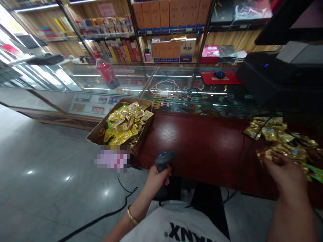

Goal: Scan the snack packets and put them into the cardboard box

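Note:
My left hand (156, 179) is wrapped round the handle of a dark barcode scanner (165, 157), held over the front edge of the dark red wooden counter (202, 144). At the right, my right hand (285, 173) pinches a gold snack packet (264, 156) between thumb and fingers, at the edge of a loose pile of gold packets (275, 129). A green packet (315, 173) lies just right of that hand. Left of the scanner, an open cardboard box (143, 136) is heaped with gold and yellow packets (127, 119).
Behind the wood runs a glass display counter (131, 72), bearing a red-labelled bottle (106, 70), a white cable (165, 87) and a mouse (219, 74) on a red mat (207, 78). A black machine (272, 80) stands back right. A black cord (101, 215) trails over the floor.

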Demonstrator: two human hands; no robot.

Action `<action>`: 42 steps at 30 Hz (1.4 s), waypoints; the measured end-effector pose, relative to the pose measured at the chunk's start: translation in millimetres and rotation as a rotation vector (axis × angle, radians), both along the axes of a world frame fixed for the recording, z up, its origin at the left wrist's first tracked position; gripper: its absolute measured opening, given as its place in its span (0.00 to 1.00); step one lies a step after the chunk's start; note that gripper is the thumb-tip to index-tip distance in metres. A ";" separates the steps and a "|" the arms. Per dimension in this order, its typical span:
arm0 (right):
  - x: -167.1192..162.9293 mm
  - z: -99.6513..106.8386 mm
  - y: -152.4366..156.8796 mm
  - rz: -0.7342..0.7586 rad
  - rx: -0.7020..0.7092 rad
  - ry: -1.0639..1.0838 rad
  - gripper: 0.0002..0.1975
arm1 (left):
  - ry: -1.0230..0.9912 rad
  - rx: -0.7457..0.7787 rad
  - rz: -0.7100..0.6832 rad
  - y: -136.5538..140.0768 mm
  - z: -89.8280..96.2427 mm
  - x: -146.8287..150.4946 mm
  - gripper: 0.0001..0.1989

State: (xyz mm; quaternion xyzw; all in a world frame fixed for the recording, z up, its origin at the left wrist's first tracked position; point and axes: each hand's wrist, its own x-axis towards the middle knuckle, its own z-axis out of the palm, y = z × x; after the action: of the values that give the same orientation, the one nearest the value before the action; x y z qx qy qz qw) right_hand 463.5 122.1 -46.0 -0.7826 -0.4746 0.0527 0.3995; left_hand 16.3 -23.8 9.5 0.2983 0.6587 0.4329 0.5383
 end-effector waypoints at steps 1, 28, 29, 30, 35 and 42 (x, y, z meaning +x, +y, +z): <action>-12.4 14.0 -8.6 -0.059 0.119 0.174 0.16 | 0.017 0.009 -0.008 -2.0 3.1 -1.5 0.09; -247.9 -16.4 -15.8 0.630 0.075 1.083 0.28 | 0.552 0.198 -0.415 -9.4 57.1 0.3 0.09; -248.3 -16.3 -16.2 0.633 0.078 1.085 0.27 | 0.546 0.203 -0.414 -9.3 56.5 0.0 0.09; -248.5 -16.1 -16.5 0.635 0.080 1.081 0.27 | 0.539 0.209 -0.416 -8.8 55.1 -0.5 0.09; -249.5 -16.1 -16.1 0.596 0.045 0.973 0.25 | 0.525 0.214 -0.374 -4.1 44.0 -2.7 0.10; -252.0 -25.9 -16.8 0.596 0.009 0.938 0.27 | 0.467 0.220 -0.359 -2.1 38.0 -3.4 0.09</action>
State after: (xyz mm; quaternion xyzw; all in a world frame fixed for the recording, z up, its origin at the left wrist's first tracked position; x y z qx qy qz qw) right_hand 211.5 105.3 -71.9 -0.5055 -0.4469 0.5043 0.5390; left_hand 12.9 -26.0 47.5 0.5577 0.6504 0.3195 0.4048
